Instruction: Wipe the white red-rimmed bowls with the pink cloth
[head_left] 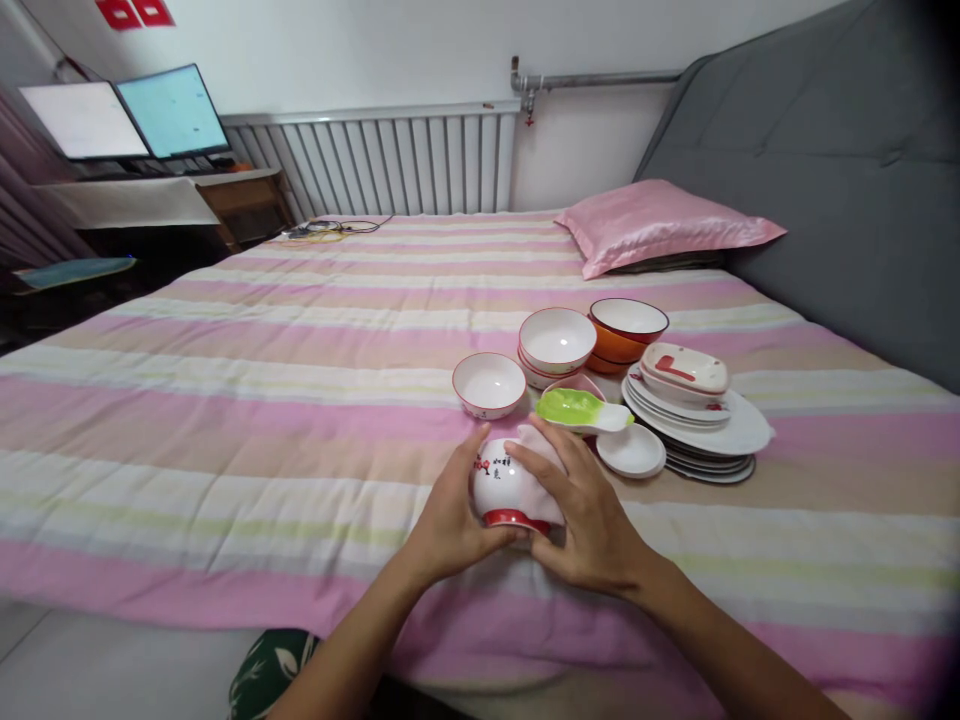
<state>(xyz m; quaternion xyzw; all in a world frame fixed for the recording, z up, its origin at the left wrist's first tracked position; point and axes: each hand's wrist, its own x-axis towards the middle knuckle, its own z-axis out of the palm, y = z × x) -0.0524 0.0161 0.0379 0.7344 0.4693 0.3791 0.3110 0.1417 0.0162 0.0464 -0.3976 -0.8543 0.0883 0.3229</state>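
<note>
My left hand (454, 517) grips the left side of a white bowl (497, 490), thumb near its foot. The bowl is tilted on its side, with its red foot toward me and red flowers and black characters on its outer wall. My right hand (592, 515) is closed around the other side, pressing a pale cloth (544, 480) against the bowl. Just beyond my hands are a green and white spoon-shaped dish (574, 408), a small white saucer (632, 452) and a red-rimmed white bowl (489, 384). The bowl's mouth faces away and is hidden.
Behind stand stacked red-rimmed bowls (558, 340) and orange bowls (619, 350). At right, a pile of plates (742, 425) carries a rectangular dish (686, 368). Everything rests on a striped bedspread (247, 430). A pink pillow (664, 225) lies farther back by the grey headboard (825, 160).
</note>
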